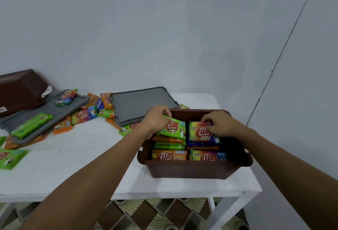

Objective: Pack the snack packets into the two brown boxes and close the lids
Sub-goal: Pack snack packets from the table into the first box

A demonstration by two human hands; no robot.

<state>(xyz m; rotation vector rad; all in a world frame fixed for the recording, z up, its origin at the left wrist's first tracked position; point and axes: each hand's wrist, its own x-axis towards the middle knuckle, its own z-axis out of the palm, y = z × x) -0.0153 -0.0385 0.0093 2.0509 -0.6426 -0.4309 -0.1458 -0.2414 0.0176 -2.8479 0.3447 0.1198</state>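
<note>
- Left hand (157, 116): grip pinching a green packet (173, 128) inside the brown box (193, 170).
- Right hand (220, 122): grip holding a rainbow packet (200, 134), at 3 o'clock of the green one.

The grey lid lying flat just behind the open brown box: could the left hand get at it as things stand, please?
Probably yes. The left hand sits right beside the grey lid, whose top is bare, but its fingers hold a green packet and must release it first.
</note>
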